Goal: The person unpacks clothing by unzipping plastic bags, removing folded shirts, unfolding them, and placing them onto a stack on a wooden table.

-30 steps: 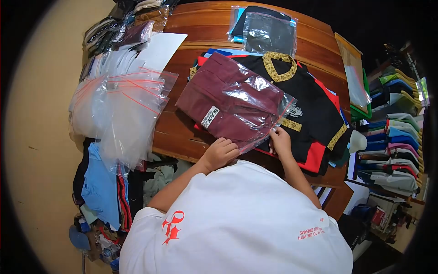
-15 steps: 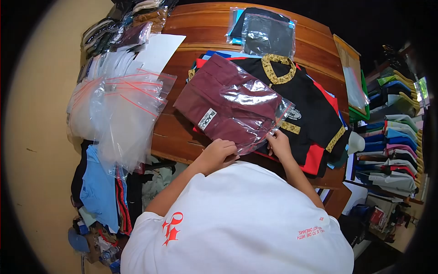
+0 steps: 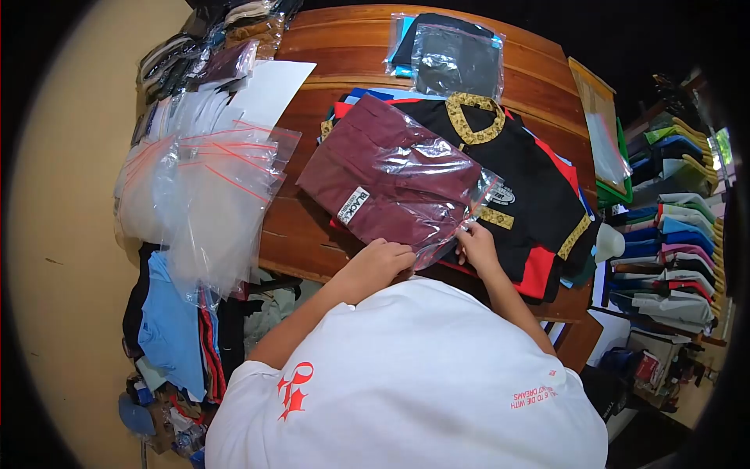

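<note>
A folded maroon garment (image 3: 391,168) lies in a clear plastic bag, tilted across a black shirt with gold-patterned trim (image 3: 539,195). A white label reading BLACK shows on the garment. My left hand (image 3: 381,262) is closed on the bag's near lower corner, its fingertips partly hidden. The fingers of my right hand (image 3: 475,244) pinch the bag's red-lined opening edge at its right end. Red and blue garments stick out from under the black shirt.
Empty clear bags with red seals (image 3: 223,195) lie at the left beside white sheets (image 3: 273,86). Bagged dark garments (image 3: 457,62) sit at the table's far side. A wooden table (image 3: 344,31) bears these. Hanging clothes (image 3: 672,250) are at the right, a light blue garment (image 3: 168,328) lower left.
My left hand has shifted slightly right along the bag's near edge. My right hand stays at the opening edge, and the bag is almost unmoved.
</note>
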### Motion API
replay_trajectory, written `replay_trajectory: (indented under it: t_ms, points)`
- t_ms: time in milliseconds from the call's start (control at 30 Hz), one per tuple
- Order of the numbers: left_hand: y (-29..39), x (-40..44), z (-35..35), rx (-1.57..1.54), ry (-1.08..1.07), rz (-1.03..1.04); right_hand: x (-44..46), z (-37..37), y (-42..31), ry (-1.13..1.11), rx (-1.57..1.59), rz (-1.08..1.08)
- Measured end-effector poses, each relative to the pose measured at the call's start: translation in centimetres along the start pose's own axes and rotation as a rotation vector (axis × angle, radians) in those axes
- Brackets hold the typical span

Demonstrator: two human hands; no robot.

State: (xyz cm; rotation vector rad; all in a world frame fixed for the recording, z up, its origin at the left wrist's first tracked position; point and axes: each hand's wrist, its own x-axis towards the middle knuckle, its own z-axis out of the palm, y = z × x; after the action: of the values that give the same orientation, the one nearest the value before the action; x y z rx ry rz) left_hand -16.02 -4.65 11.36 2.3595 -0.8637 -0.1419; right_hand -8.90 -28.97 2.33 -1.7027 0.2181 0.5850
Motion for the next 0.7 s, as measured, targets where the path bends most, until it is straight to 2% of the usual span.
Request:
replay_trajectory:
  t_ms: [567, 700]
  points:
    - [-0.2, 0.0, -0.1, -0.028, -0.001, 0.014, 0.9, 0.1, 0.1, 0.074, -0.045, -0.058]
    - [-0.1, 0.0, -0.2, -0.04, -0.003, 0.012, 1.4, -0.7, -0.2, 0.155, -0.082, -0.026]
